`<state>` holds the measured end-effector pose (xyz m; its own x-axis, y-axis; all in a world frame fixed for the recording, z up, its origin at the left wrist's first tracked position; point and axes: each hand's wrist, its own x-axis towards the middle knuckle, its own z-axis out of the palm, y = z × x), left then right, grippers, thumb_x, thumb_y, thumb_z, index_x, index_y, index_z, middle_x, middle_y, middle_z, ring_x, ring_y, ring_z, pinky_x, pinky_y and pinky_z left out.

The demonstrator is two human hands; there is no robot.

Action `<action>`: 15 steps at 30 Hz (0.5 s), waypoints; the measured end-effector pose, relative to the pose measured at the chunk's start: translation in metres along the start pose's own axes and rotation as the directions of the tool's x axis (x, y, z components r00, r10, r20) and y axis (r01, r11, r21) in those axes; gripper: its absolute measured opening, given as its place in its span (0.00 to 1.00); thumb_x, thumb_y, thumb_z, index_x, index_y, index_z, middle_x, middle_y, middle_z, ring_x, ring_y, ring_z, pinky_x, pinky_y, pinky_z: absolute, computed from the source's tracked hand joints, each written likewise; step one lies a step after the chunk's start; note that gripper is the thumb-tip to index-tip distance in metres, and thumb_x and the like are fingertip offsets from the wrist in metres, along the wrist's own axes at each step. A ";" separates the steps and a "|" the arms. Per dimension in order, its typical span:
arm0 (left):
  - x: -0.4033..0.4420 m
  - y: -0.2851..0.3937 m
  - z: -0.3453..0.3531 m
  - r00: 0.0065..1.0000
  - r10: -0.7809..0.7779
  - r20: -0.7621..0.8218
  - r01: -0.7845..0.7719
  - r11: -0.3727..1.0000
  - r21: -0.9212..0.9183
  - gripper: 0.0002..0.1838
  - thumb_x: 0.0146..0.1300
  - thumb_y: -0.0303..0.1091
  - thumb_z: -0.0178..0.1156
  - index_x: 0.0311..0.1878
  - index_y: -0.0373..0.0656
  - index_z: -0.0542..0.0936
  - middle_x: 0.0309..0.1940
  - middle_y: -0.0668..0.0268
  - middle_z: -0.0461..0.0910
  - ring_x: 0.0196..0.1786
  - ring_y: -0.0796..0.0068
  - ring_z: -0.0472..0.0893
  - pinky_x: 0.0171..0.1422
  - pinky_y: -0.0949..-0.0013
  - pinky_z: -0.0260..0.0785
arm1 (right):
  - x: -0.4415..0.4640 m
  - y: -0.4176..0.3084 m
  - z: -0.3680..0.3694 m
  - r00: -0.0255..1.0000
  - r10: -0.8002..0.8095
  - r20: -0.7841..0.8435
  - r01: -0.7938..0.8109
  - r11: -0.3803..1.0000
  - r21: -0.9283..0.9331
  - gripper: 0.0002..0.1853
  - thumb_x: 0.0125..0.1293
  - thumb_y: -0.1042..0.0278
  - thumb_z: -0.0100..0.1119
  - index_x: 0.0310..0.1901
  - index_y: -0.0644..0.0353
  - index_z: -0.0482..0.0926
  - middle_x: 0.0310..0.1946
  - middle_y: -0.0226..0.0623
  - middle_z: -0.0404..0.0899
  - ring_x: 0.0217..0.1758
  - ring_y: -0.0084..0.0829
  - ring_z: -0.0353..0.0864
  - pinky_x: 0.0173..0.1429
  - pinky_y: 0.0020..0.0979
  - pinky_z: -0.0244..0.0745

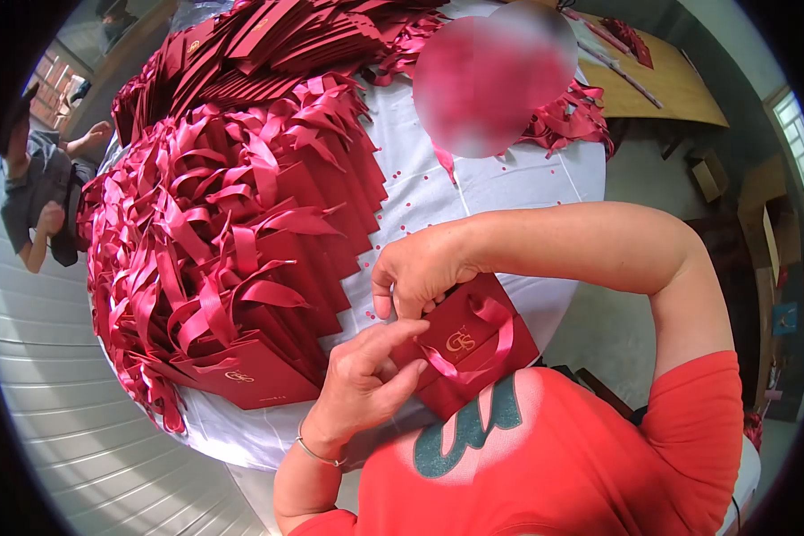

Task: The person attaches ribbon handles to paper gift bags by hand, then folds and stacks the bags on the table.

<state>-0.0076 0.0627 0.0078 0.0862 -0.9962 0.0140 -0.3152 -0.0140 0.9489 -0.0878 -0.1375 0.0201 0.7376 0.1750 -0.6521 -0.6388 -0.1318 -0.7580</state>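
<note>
Across the left of the white-covered table (527,183), a dense row of red bags with pink ribbons (228,210) stands close to the left hand (371,375), hemming in that side. Behind it lies a second pile of dark red bags (268,40), and beyond the bare cloth, sprinkled with small red dots, sit loose ribbons (567,125) beside a blurred round patch. A wooden table (679,80) stands farther off, with cardboard boxes (710,176) at the right, while another person (40,188) is at the far left. One red bag (460,330) with a gold emblem lies tilted at the near table edge, just in front of the red shirt (554,456), its pink ribbon handle (473,371) looping over its face. The right hand (424,268) bends down at its dark opening, fingers curled and partly hidden, so whether they pinch anything cannot be told. The left hand is at the bag's left side, thumb and forefinger spread apart.
</note>
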 end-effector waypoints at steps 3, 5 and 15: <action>0.005 -0.005 0.001 0.975 0.222 0.001 -0.220 0.967 0.127 0.18 0.55 0.16 0.67 0.51 0.37 0.83 0.30 0.69 0.82 0.19 0.91 0.75 0.23 0.81 0.61 | 0.000 0.000 0.004 0.995 -0.008 -0.098 0.004 0.999 -0.039 0.23 0.44 0.76 0.72 0.47 0.65 0.80 0.25 0.33 0.80 0.27 0.24 0.75 0.28 0.28 0.67; 0.005 -0.003 0.004 0.992 0.103 -0.072 -0.096 0.991 0.096 0.14 0.55 0.17 0.68 0.46 0.38 0.84 0.29 0.70 0.81 0.18 0.89 0.75 0.24 0.81 0.62 | -0.008 -0.001 0.009 0.984 -0.103 -0.146 0.087 0.989 -0.118 0.22 0.47 0.75 0.71 0.46 0.66 0.80 0.27 0.36 0.82 0.29 0.25 0.78 0.31 0.29 0.70; 0.003 0.000 0.001 0.996 -0.058 -0.061 0.060 0.998 0.032 0.15 0.58 0.19 0.65 0.49 0.39 0.84 0.35 0.64 0.84 0.26 0.86 0.77 0.31 0.78 0.70 | -0.111 0.033 0.015 0.689 -0.384 -0.615 0.172 0.911 -0.376 0.12 0.64 0.64 0.67 0.32 0.66 0.83 0.25 0.36 0.82 0.28 0.21 0.78 0.34 0.28 0.74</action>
<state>-0.0079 0.0594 0.0073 0.1619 -0.9866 -0.0219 -0.3391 -0.0765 0.9376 -0.1944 -0.1462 0.0677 0.8876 -0.4292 -0.1673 -0.3731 -0.4567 -0.8076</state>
